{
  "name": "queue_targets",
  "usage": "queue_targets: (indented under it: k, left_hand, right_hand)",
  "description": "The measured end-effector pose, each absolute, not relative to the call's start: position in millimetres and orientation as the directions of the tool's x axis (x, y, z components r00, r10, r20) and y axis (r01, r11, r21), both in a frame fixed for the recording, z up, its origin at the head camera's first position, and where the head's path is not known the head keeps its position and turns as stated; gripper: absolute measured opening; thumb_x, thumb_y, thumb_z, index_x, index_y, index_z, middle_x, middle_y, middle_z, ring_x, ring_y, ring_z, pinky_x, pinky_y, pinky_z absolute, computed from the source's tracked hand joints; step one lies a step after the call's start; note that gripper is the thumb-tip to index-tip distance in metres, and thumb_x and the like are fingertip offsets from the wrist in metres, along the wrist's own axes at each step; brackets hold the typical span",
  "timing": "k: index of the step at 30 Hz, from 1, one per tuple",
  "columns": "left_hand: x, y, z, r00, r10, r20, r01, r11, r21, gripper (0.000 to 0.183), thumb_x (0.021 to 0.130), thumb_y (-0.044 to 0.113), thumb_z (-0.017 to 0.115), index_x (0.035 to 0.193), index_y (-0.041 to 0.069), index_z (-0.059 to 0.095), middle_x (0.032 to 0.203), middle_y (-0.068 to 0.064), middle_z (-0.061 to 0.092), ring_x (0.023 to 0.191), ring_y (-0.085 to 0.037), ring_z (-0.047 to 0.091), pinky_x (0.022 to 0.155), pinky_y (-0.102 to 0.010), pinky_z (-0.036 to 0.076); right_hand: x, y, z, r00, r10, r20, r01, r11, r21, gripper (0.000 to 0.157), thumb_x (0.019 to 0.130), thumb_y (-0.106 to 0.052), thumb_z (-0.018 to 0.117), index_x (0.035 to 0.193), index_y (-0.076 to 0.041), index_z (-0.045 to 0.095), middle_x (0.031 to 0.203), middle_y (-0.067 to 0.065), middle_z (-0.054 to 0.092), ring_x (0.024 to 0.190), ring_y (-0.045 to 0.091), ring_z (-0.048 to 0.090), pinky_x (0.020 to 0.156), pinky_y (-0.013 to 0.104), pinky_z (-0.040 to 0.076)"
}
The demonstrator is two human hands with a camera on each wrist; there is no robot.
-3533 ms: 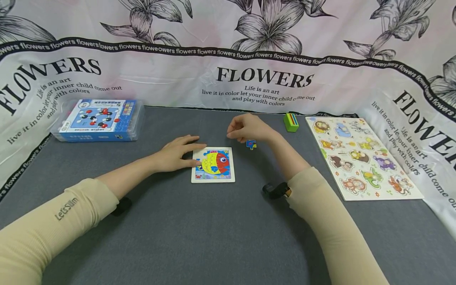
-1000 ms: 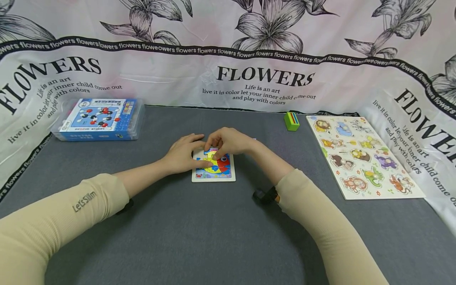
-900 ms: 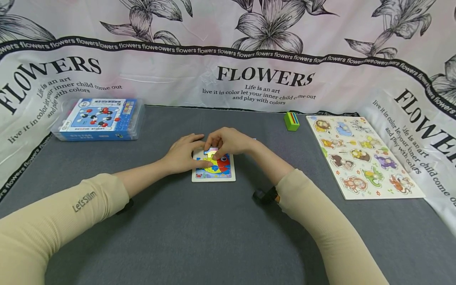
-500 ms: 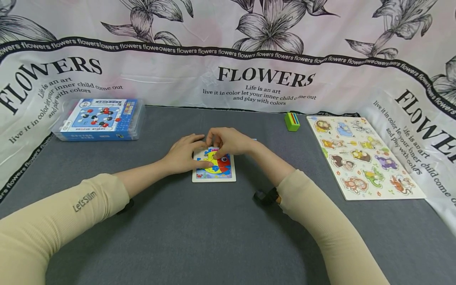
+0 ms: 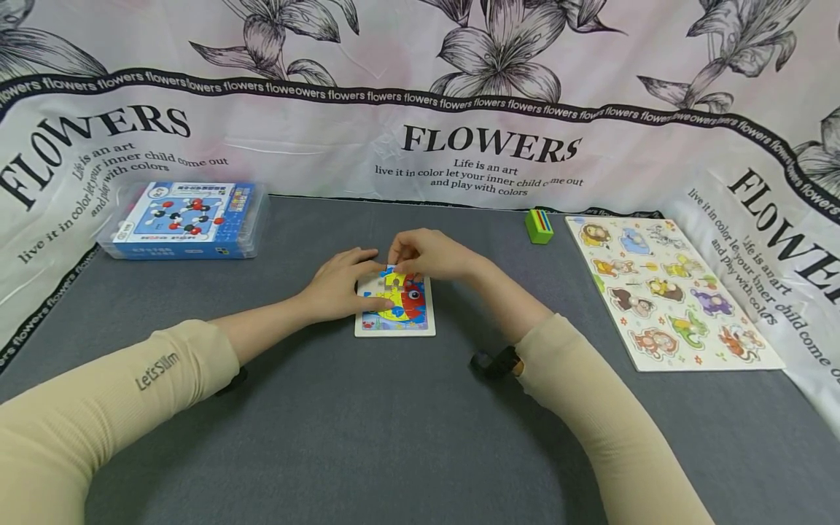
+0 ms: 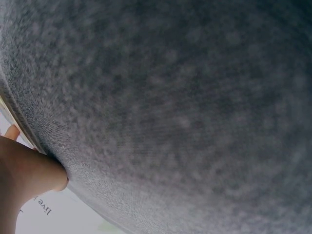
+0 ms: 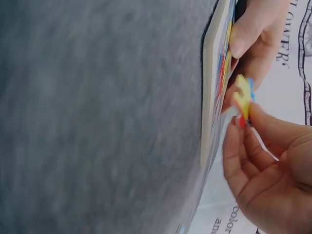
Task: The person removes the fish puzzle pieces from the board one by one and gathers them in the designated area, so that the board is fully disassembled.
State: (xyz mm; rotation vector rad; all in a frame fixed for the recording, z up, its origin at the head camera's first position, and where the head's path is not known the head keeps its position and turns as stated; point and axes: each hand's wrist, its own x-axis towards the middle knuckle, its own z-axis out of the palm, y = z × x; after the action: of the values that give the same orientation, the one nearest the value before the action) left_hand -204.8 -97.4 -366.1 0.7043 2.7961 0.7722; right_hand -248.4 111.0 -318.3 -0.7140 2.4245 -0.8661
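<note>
A small fish jigsaw puzzle in a white-rimmed tray [image 5: 395, 335] lies on the grey cloth. My left hand [image 5: 336, 288] rests at the tray's left edge, its fingers spread and its thumb over the fish picture. Above the tray's far edge, my right hand [image 5: 433, 254] pinches a puzzle piece between thumb and fingers. That puzzle piece [image 7: 242, 92] is yellow with blue and red parts, and in the right wrist view it is tilted and clear of the tray. In the left wrist view, only part of the left hand [image 6: 34, 173] shows.
A clear box with a blue label [image 5: 184, 222] stands at the back left. At the back right is a small green block [image 5: 539, 227] with coloured stripes, beside a large animal picture board [image 5: 669, 292]. A small blue thing [image 7: 180, 228] lies on the cloth near the right wrist.
My right hand has come left from beside the tray to its far edge. Over the last half second it has lifted slightly with the piece. My left thumb has slid farther over the puzzle.
</note>
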Motion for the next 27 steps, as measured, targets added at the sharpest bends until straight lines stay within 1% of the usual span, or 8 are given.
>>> queue_targets:
  k: [5, 9, 16, 22, 27]
  left_hand:
    - [-204.6, -96.4, -365.9, -0.874, 0.486, -0.019, 0.406, 0.751, 0.521, 0.067, 0.085, 0.048, 0.073, 0.142, 0.018, 0.055, 0.161, -0.013, 0.033, 0.151, -0.040, 0.022, 0.119, -0.067, 0.018]
    - [-204.3, -96.5, -365.4, -0.873, 0.487, -0.016, 0.409, 0.750, 0.520, 0.068, 0.085, 0.048, 0.072, 0.143, 0.018, 0.054, 0.161, -0.013, 0.033, 0.151, -0.039, 0.023, 0.119, -0.066, 0.018]
    - [-202.3, -96.8, -365.6, -0.874, 0.486, -0.008, 0.413, 0.750, 0.517, 0.067, 0.085, 0.046, 0.073, 0.143, 0.018, 0.054, 0.161, -0.014, 0.033, 0.151, -0.040, 0.022, 0.120, -0.066, 0.017]
    - [-202.4, -97.4, -366.5, -0.877, 0.481, -0.013, 0.404, 0.750, 0.523, 0.067, 0.085, 0.046, 0.073, 0.143, 0.018, 0.054, 0.161, -0.013, 0.033, 0.152, -0.039, 0.021, 0.120, -0.066, 0.015]
    - [-202.4, -97.5, -366.4, -0.874, 0.486, -0.003, 0.413, 0.746, 0.522, 0.066, 0.085, 0.045, 0.073, 0.142, 0.017, 0.055, 0.161, -0.014, 0.033, 0.151, -0.040, 0.021, 0.120, -0.067, 0.016]
  right_hand:
    - [-252.0, 125.5, -313.7, -0.792, -0.563, -0.237, -0.260, 0.662, -0.703, 0.010, 0.097, -0.014, 0.063, 0.103, -0.007, 0.065, 0.094, 0.007, 0.066, 0.082, 0.018, 0.065, 0.077, 0.029, 0.058]
    - [-257.5, 142.0, -312.6, -0.813, -0.538, -0.221, -0.253, 0.670, -0.698, 0.011, 0.098, -0.015, 0.062, 0.104, -0.007, 0.065, 0.098, 0.007, 0.068, 0.086, 0.019, 0.067, 0.080, 0.030, 0.058]
    - [-266.4, 170.5, -312.5, -0.841, -0.494, -0.221, -0.225, 0.691, -0.686, 0.012, 0.098, -0.016, 0.061, 0.105, -0.007, 0.065, 0.096, 0.008, 0.068, 0.083, 0.021, 0.064, 0.078, 0.034, 0.057]
    - [-272.2, 192.0, -314.8, -0.856, -0.456, -0.243, -0.172, 0.695, -0.698, 0.013, 0.098, -0.015, 0.061, 0.107, -0.006, 0.064, 0.104, 0.008, 0.067, 0.090, 0.019, 0.063, 0.086, 0.034, 0.058]
    - [-274.4, 207.8, -314.2, -0.879, -0.419, -0.226, -0.152, 0.697, -0.701, 0.015, 0.097, -0.015, 0.061, 0.107, -0.005, 0.065, 0.104, 0.008, 0.068, 0.089, 0.017, 0.064, 0.084, 0.031, 0.058]
